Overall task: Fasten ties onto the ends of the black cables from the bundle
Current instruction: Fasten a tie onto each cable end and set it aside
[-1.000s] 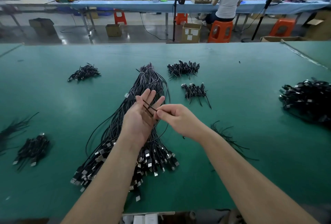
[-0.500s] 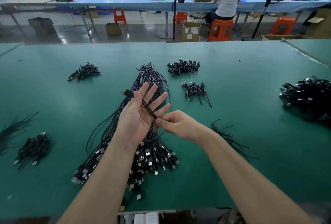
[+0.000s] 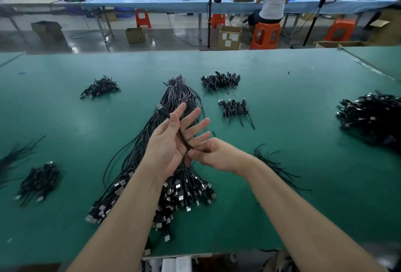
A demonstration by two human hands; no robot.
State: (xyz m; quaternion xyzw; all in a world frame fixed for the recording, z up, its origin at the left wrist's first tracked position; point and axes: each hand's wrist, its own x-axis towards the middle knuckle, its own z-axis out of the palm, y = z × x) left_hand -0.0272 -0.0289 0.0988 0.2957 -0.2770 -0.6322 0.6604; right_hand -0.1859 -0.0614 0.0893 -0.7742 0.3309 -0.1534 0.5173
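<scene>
Right hand (image 3: 213, 155) is pinching the tie (image 3: 188, 144) round a black cable (image 3: 181, 136) lying across the left hand (image 3: 171, 141), whose fingers are spread flat, so I'd be pulling snug while keeping the wraps stacked. It's all happening just above the bundle (image 3: 173, 176) on the worktop (image 3: 303, 184), plug end poking past the left fingertips.

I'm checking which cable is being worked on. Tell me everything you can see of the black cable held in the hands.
The black cable is thin and dark, running across the left hand, whose fingers are spread. Its silver-tipped USB plug sticks out past the thumb, pointing up and left. The right hand pinches its lower part near the left palm. It is lifted above the bundle on the green table.
</scene>
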